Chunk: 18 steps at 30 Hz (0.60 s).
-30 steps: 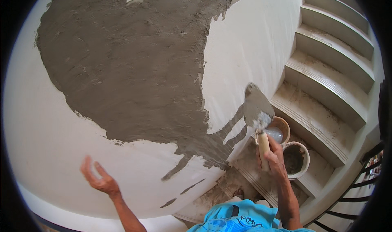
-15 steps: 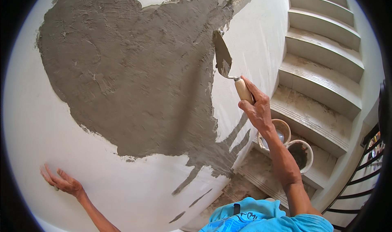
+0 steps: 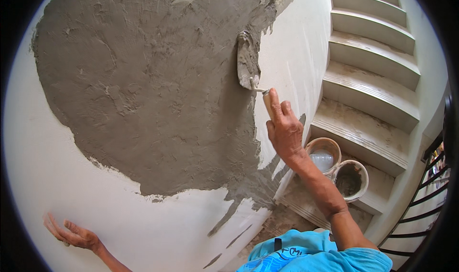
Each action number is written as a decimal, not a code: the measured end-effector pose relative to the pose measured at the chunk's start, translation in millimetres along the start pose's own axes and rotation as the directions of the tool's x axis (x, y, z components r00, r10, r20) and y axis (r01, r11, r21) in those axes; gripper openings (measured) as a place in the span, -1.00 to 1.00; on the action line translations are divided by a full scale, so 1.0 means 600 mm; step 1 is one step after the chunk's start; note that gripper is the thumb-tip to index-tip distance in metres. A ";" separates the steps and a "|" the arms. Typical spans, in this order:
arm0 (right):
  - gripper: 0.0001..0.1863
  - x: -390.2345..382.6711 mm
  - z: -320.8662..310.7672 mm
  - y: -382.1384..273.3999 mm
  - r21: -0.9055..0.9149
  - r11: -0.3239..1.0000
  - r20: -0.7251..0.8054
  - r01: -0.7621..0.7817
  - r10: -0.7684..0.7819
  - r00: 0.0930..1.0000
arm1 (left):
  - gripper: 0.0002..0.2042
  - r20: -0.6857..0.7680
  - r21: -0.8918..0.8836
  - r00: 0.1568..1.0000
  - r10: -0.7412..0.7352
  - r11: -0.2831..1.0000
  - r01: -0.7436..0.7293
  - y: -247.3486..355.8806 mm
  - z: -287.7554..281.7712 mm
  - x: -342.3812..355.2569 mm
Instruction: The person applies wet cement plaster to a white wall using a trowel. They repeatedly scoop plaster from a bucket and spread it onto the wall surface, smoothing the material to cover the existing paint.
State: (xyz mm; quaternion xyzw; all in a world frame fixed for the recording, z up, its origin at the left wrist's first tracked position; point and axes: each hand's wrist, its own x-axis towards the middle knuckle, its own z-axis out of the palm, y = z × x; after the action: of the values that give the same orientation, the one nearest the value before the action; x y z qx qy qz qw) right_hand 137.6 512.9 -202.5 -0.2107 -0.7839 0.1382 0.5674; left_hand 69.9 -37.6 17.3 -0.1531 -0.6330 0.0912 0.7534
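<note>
My right hand (image 3: 286,128) grips the pale wooden handle of a pointed trowel (image 3: 247,64). Its mortar-smeared blade lies at the right edge of a large grey patch of wet mortar (image 3: 143,90), apparently against the surface. Ridges and swirls mark the patch, which has a ragged border on the white wall (image 3: 158,233). At the lower left, my left hand (image 3: 74,233) rests by the bare white wall with its fingers stretched apart, holding nothing. I cannot tell whether its palm touches the wall.
A staircase (image 3: 368,95) curves up along the right side. On a lower step stand a bucket of grey mortar (image 3: 350,180) and, beside it, a bucket with something clear and whitish inside (image 3: 322,155). A black metal railing (image 3: 420,202) runs at the far right.
My right hand has moved left, carrying the trowel from over the white wall onto the mortar's edge. The blade has turned. My left hand has shifted slightly down.
</note>
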 end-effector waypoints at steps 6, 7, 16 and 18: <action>-0.07 -0.040 -0.013 -0.015 0.071 0.997 0.076 0.031 -0.036 0.996 | -0.47 -0.017 0.011 0.999 0.034 0.999 -0.034 0.005 0.002 0.000; -0.07 -0.048 -0.026 -0.016 0.114 0.993 0.101 0.026 -0.037 0.994 | -0.46 -0.015 0.018 0.999 0.041 0.999 -0.041 0.005 0.001 -0.001; -0.08 0.016 -0.031 0.038 0.253 0.967 -0.015 -0.011 0.015 1.000 | -0.45 -0.010 0.036 1.000 0.019 0.999 -0.019 -0.011 0.004 -0.006; -0.09 0.036 -0.024 0.052 0.219 0.976 -0.019 -0.004 0.008 1.000 | -0.44 -0.014 0.033 1.000 0.008 0.999 -0.008 -0.008 0.005 -0.005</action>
State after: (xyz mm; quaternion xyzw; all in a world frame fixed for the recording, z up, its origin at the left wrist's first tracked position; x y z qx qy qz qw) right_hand 150.6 550.3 -194.0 -0.1505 -0.7576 0.2235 0.5945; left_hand 66.2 -42.7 16.6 -0.1438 -0.6253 0.1036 0.7600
